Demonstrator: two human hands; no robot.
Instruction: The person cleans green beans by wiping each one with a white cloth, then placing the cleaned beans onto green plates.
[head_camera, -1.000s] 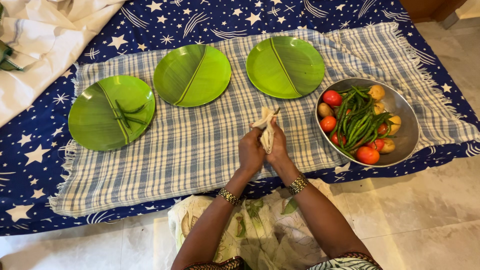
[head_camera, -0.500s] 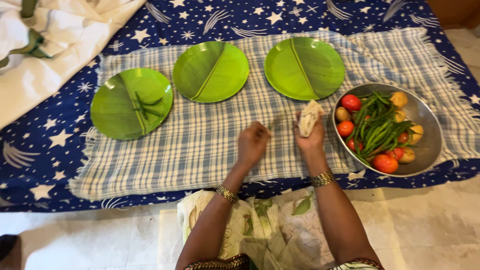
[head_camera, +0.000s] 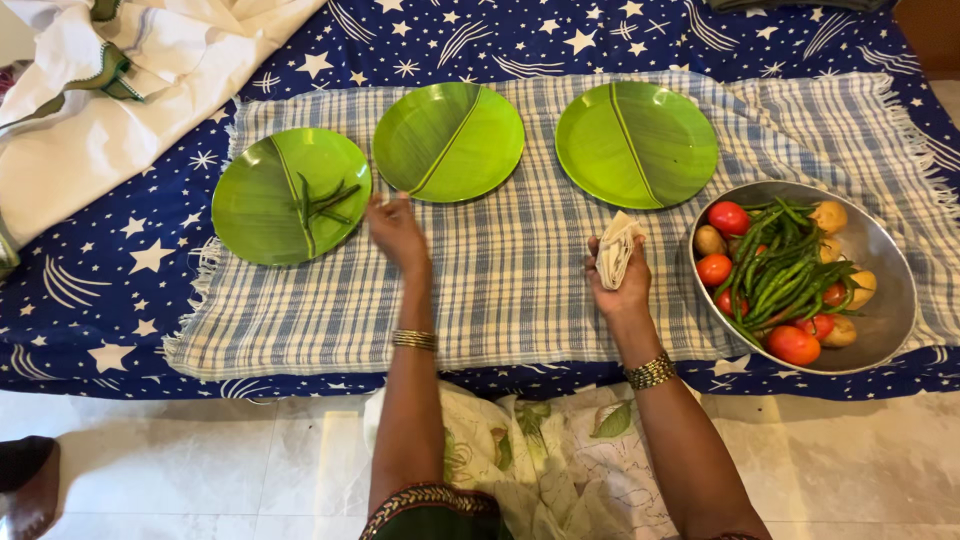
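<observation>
Head view looks down on a checked cloth (head_camera: 520, 290) spread over a blue star-printed sheet (head_camera: 90, 300), and the cloth carries every dish. Along its far edge stand three green leaf-patterned plates. The left plate (head_camera: 262, 215) holds a few green beans (head_camera: 322, 201) lying near its right rim. The middle plate (head_camera: 448, 142) and the right plate (head_camera: 636, 144) each show only their leaf pattern.

Near the cloth's right edge sits a steel bowl (head_camera: 885, 290), filled with red tomatoes (head_camera: 729, 217), a heap of long green beans (head_camera: 790, 265) across the middle, and small potatoes (head_camera: 829, 216) at the sides.

The left hand (head_camera: 397, 232) reaches toward the gap between the left and middle plates, fingers loosely spread and holding nothing, fingertips just beside the left plate's right rim. The right hand (head_camera: 620, 280) is raised over the cloth just left of the bowl, its fingers closed around a folded pale cloth (head_camera: 617, 247) that stands up out of the grip.

A white fabric (head_camera: 110, 120) lies bunched on the sheet at the far left corner.
</observation>
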